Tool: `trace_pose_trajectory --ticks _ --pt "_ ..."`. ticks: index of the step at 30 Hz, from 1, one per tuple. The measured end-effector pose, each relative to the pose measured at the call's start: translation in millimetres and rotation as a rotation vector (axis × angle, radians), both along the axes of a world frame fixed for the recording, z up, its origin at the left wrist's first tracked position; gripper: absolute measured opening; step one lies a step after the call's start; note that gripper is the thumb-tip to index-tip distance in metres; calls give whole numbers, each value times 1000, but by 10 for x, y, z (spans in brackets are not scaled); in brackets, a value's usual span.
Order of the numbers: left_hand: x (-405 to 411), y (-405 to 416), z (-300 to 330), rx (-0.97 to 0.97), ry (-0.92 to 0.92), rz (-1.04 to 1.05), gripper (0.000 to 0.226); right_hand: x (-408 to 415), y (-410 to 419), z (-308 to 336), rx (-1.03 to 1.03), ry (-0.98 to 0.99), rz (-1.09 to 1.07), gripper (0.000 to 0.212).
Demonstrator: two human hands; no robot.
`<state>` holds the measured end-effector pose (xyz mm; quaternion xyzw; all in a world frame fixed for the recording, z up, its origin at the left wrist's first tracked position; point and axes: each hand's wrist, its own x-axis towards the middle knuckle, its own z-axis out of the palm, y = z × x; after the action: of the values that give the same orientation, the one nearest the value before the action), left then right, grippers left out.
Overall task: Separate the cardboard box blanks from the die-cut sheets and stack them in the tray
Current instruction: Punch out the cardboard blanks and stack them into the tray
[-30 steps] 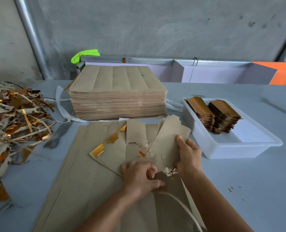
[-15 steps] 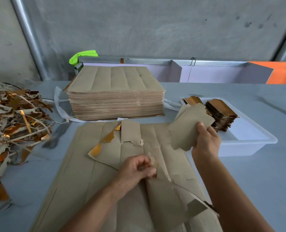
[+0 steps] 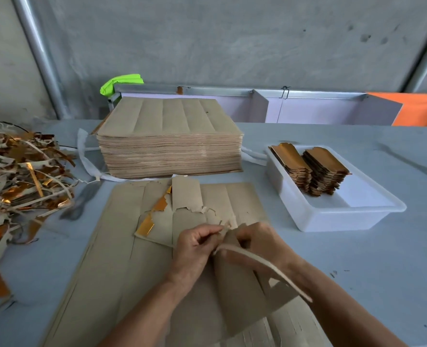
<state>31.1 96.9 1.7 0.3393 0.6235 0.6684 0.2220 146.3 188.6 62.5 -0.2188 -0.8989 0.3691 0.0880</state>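
A brown die-cut sheet (image 3: 122, 259) lies flat on the table before me, its upper part torn and showing gold foil (image 3: 146, 225). My left hand (image 3: 194, 249) pinches a torn edge of the lifted sheet piece (image 3: 240, 296). My right hand (image 3: 257, 242) grips the same piece just to the right, partly hidden behind a curling waste strip (image 3: 265, 265). The white tray (image 3: 337, 216) at the right holds two stacks of box blanks (image 3: 325, 171), gold side up.
A thick pile of uncut sheets (image 3: 169, 139) stands at the back centre. A heap of waste strips (image 3: 19, 184) covers the left of the table. A metal rail with white panels and an orange panel (image 3: 417, 108) runs behind.
My right hand, which carried a separated blank toward the tray, has come back without it and now grips the sheet beside my left hand. A stack in the tray looks slightly taller.
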Motion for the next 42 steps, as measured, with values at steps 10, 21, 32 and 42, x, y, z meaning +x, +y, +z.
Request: trace_pose_trajectory --ticks 10,21,32,42 --pt "-311 -115 231 -520 414 -348 87 72 -4 -361 -97 399 -542 33" --pt "-226 -143 288 -753 582 -562 36 -15 41 -346 -602 822 -737 35" --pt "73 -219 463 -696 646 -595 62 -175 94 -388 -719 1023 -898 21" --pt "-210 -462 61 -669 851 56 47 5 324 -450 -391 662 -849 41"
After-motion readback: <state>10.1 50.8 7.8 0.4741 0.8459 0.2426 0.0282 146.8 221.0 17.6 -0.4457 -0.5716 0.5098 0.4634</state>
